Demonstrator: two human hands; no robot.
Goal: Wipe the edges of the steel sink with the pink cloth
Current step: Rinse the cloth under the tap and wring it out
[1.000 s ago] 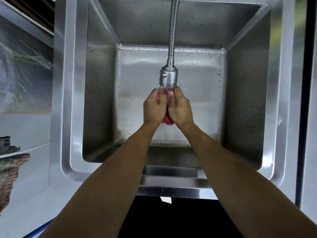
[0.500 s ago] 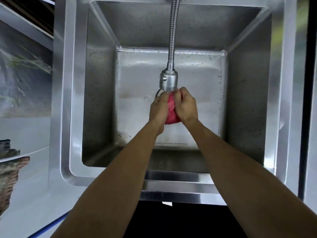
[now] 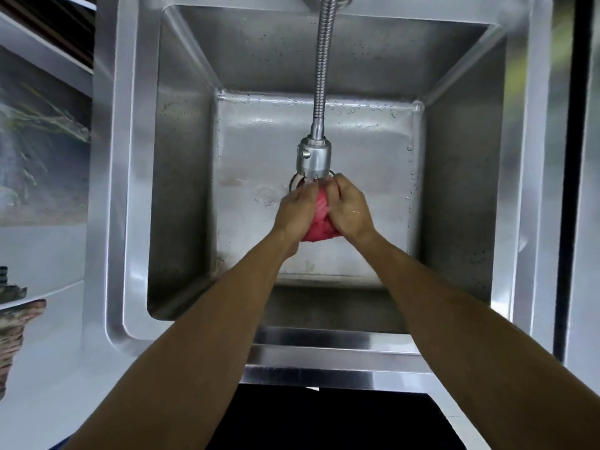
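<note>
The pink cloth (image 3: pixel 319 219) is bunched into a ball between both my hands, over the middle of the steel sink (image 3: pixel 136 190). My left hand (image 3: pixel 297 211) grips its left side and my right hand (image 3: pixel 349 207) grips its right side. Both sit just below the faucet's spray head (image 3: pixel 314 157), which hangs on a flexible metal hose (image 3: pixel 323 60). Water appears to run onto the cloth. The drain (image 3: pixel 296 182) shows partly behind my fingers. The sink's front edge (image 3: pixel 324 362) lies under my forearms.
A pale counter (image 3: pixel 42 368) lies left of the sink, with a woven basket (image 3: pixel 13 332) at its left border. A dark vertical strip (image 3: pixel 566 190) runs along the right of the sink rim. Water drops dot the basin's back wall.
Both hands have slid slightly down and right of the spray head while squeezing the cloth; more of the pink cloth shows between them now. The view has shifted a little.
</note>
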